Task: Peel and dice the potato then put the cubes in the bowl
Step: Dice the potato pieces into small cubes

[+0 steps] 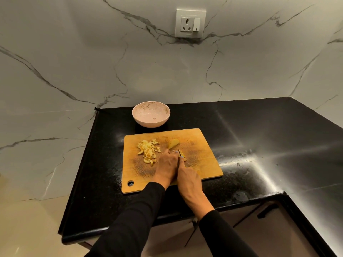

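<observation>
- I see a wooden cutting board (202, 160) on a black table (259, 138), and I place everything else relative to it.
- On the board's left part lies a heap of pale yellow potato cubes (148, 150), uneven in size.
- Near the board's middle, toward its far edge, sits an uncut potato wedge (174, 143), yellow and smooth.
- My left hand (167, 164) curls its fingers over a small potato piece (182, 158) at the board's centre, holding it down.
- My right hand (189, 179) has its grip closed round a knife (179, 154), the blade just beside the left fingers.
- Beyond the board's far edge stands a pink speckled bowl (161, 121), without cubes.
- I can read no writing anywhere.
</observation>
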